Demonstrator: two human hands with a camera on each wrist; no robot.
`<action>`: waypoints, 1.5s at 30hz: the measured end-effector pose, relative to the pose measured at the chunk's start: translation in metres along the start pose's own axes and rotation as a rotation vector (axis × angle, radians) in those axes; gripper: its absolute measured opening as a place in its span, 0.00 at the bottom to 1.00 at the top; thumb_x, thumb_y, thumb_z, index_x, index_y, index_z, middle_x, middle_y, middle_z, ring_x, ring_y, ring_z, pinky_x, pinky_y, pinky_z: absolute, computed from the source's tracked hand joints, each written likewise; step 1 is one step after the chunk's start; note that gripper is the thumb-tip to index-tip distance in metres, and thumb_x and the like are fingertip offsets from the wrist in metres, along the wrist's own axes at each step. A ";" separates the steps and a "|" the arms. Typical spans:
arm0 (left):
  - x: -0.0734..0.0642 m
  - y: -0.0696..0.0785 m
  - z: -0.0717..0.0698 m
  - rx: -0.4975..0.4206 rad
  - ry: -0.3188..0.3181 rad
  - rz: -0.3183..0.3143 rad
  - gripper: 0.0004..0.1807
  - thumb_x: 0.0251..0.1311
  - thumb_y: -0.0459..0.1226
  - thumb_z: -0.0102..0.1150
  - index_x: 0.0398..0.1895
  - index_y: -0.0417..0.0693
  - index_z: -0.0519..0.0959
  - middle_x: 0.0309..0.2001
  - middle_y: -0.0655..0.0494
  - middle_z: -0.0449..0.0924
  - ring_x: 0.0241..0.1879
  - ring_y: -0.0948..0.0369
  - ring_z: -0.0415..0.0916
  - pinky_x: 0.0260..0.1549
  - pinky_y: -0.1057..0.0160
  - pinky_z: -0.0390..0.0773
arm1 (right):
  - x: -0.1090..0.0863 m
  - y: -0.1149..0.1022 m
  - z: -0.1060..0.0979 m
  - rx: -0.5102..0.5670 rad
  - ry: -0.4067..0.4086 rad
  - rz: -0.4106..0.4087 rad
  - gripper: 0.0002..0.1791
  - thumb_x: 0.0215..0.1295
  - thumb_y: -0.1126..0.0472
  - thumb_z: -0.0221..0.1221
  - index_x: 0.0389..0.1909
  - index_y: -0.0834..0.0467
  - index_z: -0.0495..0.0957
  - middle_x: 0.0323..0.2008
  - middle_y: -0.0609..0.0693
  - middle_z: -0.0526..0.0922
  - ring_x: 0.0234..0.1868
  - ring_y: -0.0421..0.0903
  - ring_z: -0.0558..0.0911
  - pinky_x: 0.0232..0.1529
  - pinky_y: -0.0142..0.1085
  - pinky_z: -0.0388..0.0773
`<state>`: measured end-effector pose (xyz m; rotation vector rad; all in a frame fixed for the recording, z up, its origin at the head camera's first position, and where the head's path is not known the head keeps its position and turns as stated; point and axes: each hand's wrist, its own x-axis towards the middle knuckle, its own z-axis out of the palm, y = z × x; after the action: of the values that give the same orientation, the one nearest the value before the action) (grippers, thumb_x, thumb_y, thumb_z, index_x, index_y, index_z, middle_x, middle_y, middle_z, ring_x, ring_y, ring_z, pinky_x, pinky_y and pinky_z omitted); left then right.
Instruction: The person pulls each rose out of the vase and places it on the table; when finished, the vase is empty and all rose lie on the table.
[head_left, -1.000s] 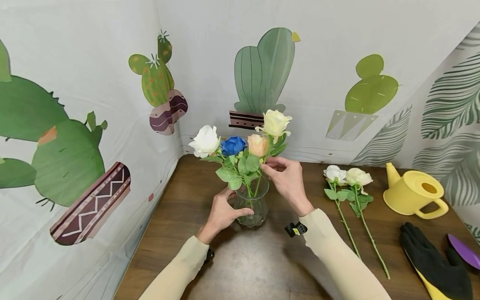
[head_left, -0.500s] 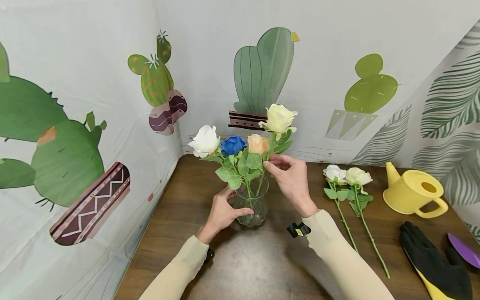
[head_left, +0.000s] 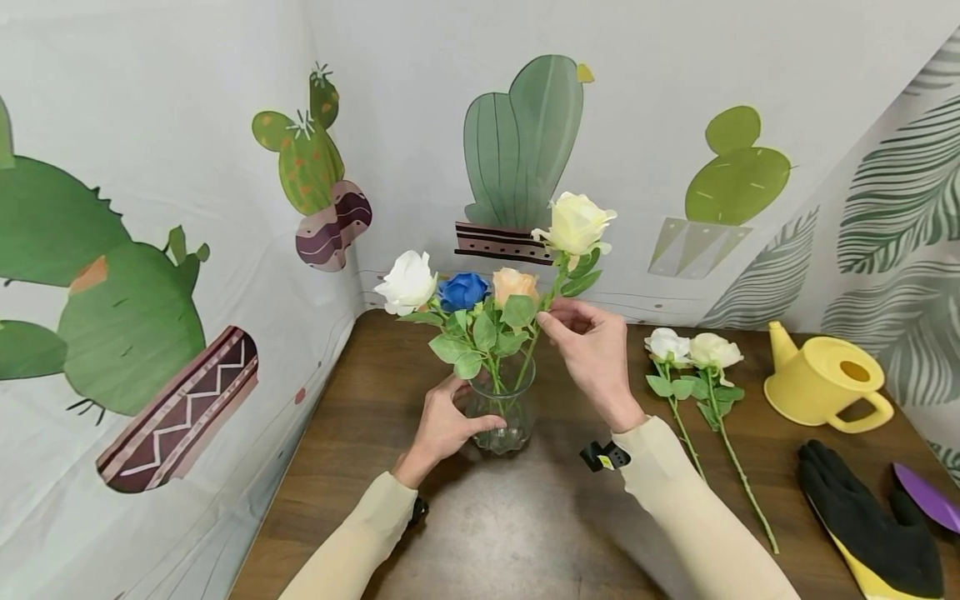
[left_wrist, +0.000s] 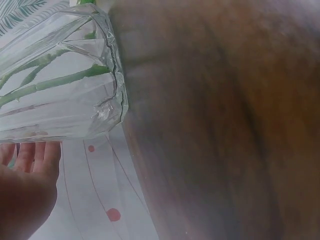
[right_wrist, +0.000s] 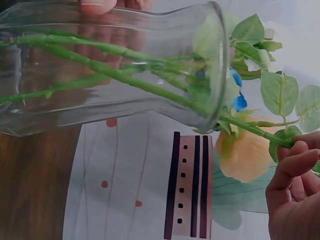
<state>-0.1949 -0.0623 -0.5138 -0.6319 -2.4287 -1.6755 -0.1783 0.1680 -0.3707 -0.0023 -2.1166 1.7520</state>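
Observation:
My left hand (head_left: 442,423) holds a clear glass vase (head_left: 512,427) from the left, thumb in front and fingers reaching behind. My right hand (head_left: 594,354) pinches the green stem of a pale yellow rose (head_left: 577,223) above the vase's rim. That stem slants down through the vase mouth, as the right wrist view shows with its stem (right_wrist: 165,93). White (head_left: 407,283), blue (head_left: 462,292) and peach roses (head_left: 514,287) with leaves stand in the vase. In the left wrist view, the vase's faceted base (left_wrist: 107,107) is close to the fingers.
On the brown table (head_left: 487,533), a white rose (head_left: 667,345) and a cream rose (head_left: 715,351) lie to the right. Beyond them are a yellow watering can (head_left: 825,383), a black glove (head_left: 862,512) and a purple object (head_left: 926,497). Cactus-print cloth (head_left: 420,125) hangs behind.
My right hand has moved right and slightly up, and the pale yellow rose has risen and leaned rightward with it. The left hand and vase stay nearly in place.

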 end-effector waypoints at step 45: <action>0.000 0.002 -0.001 0.006 0.002 0.006 0.44 0.42 0.38 0.92 0.67 0.41 0.83 0.62 0.44 0.89 0.64 0.46 0.86 0.66 0.45 0.87 | -0.004 -0.049 -0.041 0.340 0.232 -0.201 0.04 0.65 0.74 0.71 0.36 0.62 0.90 0.24 0.42 0.89 0.18 0.36 0.80 0.22 0.25 0.78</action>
<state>-0.1938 -0.0626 -0.5119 -0.6357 -2.4267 -1.6655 -0.1503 0.1954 -0.3203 0.0923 -1.5829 1.8653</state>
